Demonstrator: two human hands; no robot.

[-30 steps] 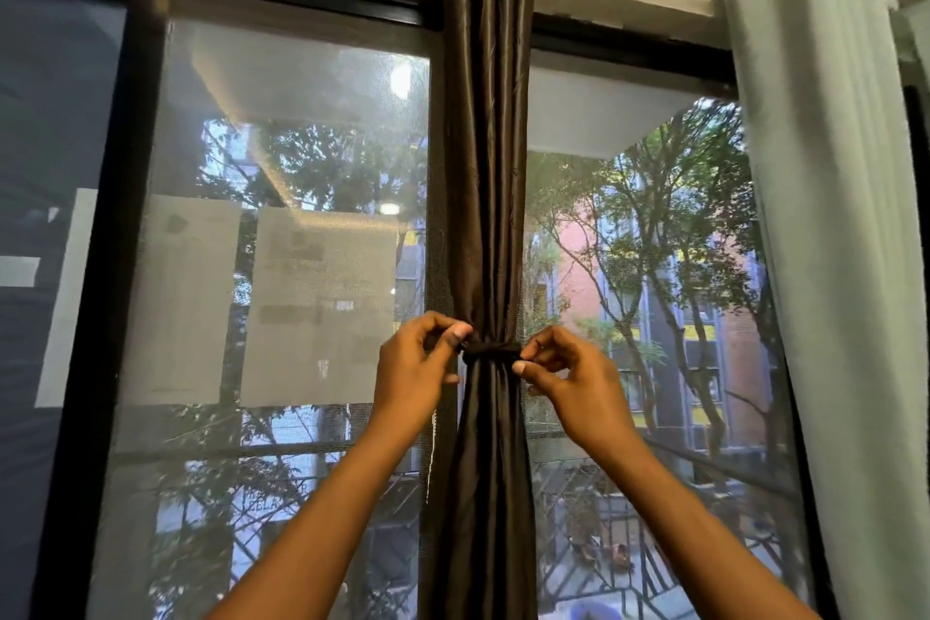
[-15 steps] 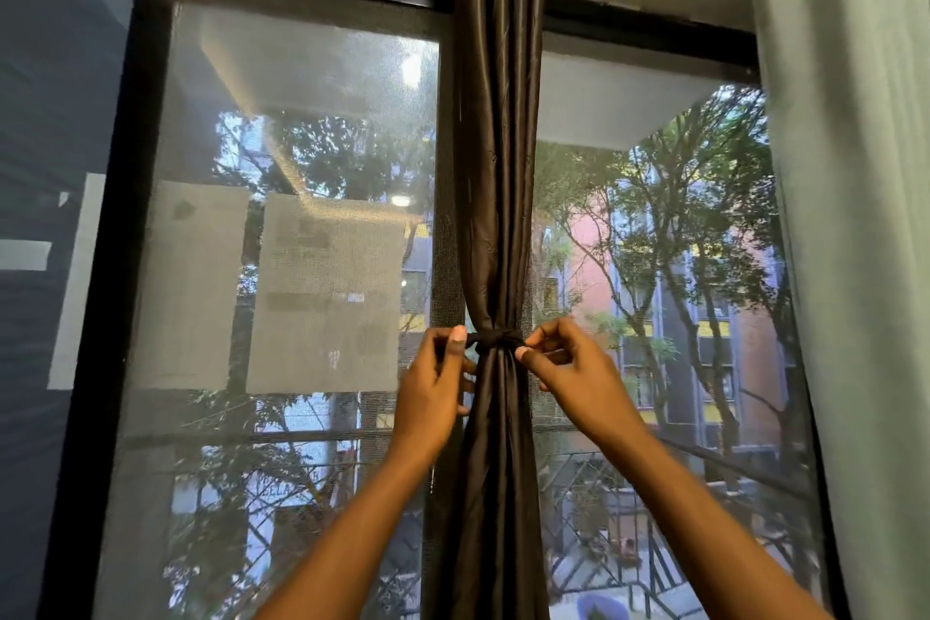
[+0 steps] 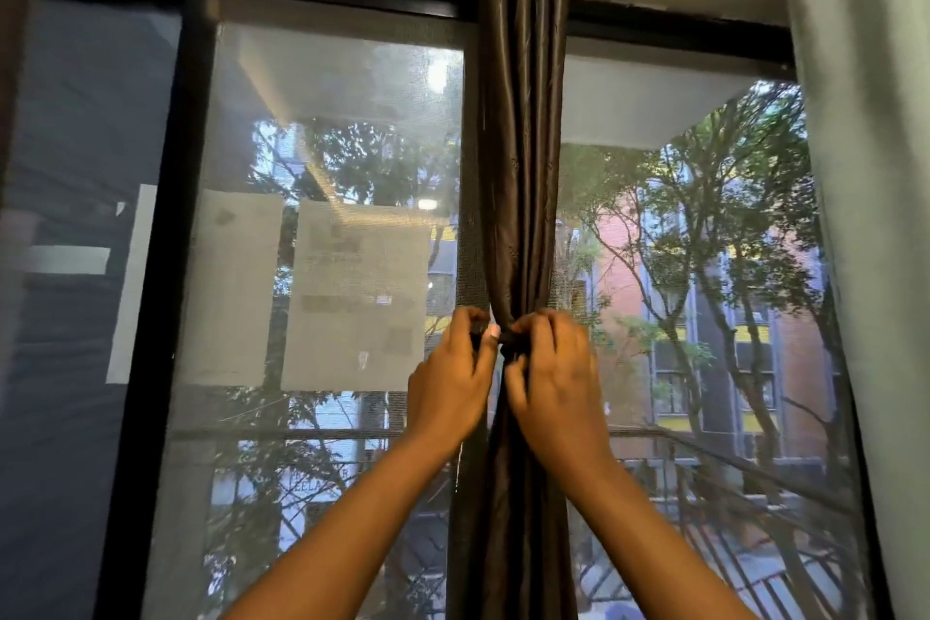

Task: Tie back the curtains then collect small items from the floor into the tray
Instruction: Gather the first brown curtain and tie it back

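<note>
A dark brown curtain (image 3: 521,126) hangs gathered into a narrow bundle in front of the window's middle post. A dark tie band (image 3: 507,339) cinches it at about hand height. My left hand (image 3: 453,380) pinches the band from the left, thumb on top. Pressed close against the bundle on the other side, my right hand (image 3: 553,378) has its fingers curled round the band's right end. Both hands nearly touch and hide most of the knot. No tray or floor shows.
A pale grey-green curtain (image 3: 875,217) hangs loose along the right edge. Behind the glass is a mesh screen (image 3: 327,116) with two paper sheets (image 3: 352,297) stuck on. Black window frames (image 3: 151,267) stand left and right.
Both hands have closed in from either side of the bundle until they almost meet over the band. The view has shifted slightly, bringing the curtain more to centre.
</note>
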